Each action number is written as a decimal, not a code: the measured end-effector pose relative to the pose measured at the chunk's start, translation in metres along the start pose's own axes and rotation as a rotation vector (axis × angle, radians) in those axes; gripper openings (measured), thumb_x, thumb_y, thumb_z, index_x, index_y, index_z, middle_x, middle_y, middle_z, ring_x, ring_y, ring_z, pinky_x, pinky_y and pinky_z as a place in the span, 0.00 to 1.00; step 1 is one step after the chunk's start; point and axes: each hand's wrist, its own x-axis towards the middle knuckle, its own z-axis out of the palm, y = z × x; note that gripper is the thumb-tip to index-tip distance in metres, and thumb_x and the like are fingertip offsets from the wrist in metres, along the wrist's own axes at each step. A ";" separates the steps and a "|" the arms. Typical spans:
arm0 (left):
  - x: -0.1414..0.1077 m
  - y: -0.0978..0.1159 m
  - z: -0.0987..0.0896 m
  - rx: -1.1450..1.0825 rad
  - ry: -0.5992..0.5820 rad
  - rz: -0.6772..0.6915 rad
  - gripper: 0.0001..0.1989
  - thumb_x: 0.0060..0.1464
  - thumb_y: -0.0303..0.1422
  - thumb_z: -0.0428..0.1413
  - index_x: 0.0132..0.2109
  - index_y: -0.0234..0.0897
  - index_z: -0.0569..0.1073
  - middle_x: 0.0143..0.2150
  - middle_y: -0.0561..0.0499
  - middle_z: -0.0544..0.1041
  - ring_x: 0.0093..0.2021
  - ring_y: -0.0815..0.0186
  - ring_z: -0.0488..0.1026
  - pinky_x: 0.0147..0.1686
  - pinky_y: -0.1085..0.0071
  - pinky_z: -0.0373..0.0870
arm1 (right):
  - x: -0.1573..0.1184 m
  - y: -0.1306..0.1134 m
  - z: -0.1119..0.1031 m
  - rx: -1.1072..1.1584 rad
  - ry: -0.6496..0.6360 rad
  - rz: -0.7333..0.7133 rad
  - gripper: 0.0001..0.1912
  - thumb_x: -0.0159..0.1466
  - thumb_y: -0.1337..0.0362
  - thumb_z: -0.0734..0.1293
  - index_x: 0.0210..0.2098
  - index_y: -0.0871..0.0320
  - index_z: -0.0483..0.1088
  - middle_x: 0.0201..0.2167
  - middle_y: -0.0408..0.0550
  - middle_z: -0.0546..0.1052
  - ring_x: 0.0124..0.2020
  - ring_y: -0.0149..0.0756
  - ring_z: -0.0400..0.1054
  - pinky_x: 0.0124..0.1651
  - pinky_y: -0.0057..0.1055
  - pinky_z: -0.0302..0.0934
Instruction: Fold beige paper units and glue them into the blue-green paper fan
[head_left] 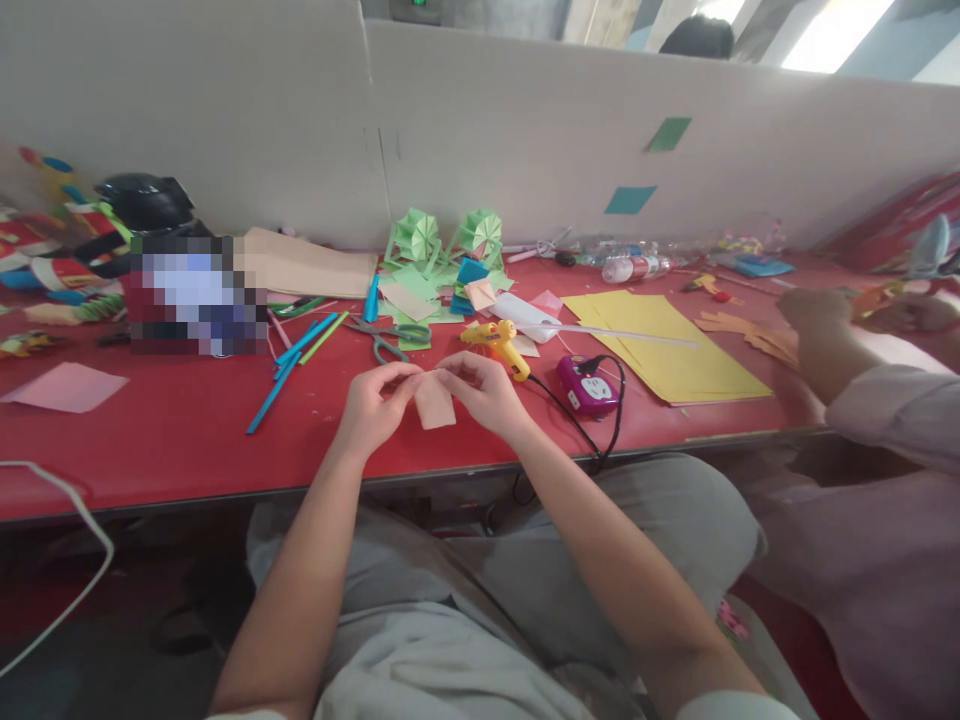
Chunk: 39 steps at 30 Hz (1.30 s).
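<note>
A small pale peach piece of paper (435, 402) is held up between both hands, just above the front part of the red table. My left hand (379, 400) pinches its upper left corner, and my right hand (486, 393) pinches its upper right side. Right behind my hands lies a yellow glue gun (501, 345), its black cord running down to the right. Grey-handled scissors (394, 338) rest a little to the left of the glue gun. A purple power socket box (589, 387) with a plug in it sits to the right of my right hand.
Yellow sheets (675, 345) lie to the right, near a co-worker's hands (832, 330). Blue paper strips (281, 385) and a pink sheet (67, 388) are on the left. Green folded paper figures (416, 238) stand against the partition. The red table's front edge (225, 497) runs before my lap.
</note>
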 end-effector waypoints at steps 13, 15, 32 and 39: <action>0.001 -0.003 0.004 -0.216 0.003 -0.144 0.17 0.48 0.41 0.68 0.41 0.35 0.81 0.41 0.43 0.85 0.43 0.54 0.82 0.43 0.66 0.79 | 0.002 0.009 0.003 -0.010 0.149 -0.082 0.12 0.62 0.55 0.70 0.33 0.57 0.72 0.29 0.45 0.76 0.32 0.34 0.70 0.36 0.33 0.66; 0.001 -0.003 0.004 -0.209 -0.021 -0.152 0.17 0.48 0.41 0.68 0.42 0.35 0.81 0.41 0.44 0.85 0.42 0.55 0.82 0.42 0.66 0.79 | 0.002 0.008 0.002 -0.043 0.190 -0.108 0.12 0.62 0.55 0.70 0.32 0.57 0.73 0.29 0.46 0.76 0.32 0.35 0.70 0.37 0.33 0.66; 0.002 -0.008 0.007 -0.204 -0.089 -0.154 0.15 0.48 0.43 0.68 0.35 0.36 0.78 0.33 0.46 0.83 0.33 0.58 0.81 0.38 0.65 0.78 | 0.005 0.002 -0.003 -0.013 0.298 -0.099 0.15 0.62 0.51 0.70 0.33 0.57 0.72 0.30 0.47 0.78 0.33 0.36 0.71 0.39 0.35 0.67; 0.003 -0.009 0.001 -0.039 -0.010 -0.043 0.10 0.55 0.38 0.61 0.32 0.35 0.76 0.27 0.51 0.78 0.30 0.65 0.75 0.31 0.72 0.70 | 0.003 0.004 0.001 0.061 0.198 -0.045 0.17 0.59 0.49 0.72 0.33 0.58 0.74 0.30 0.46 0.77 0.32 0.35 0.71 0.38 0.34 0.69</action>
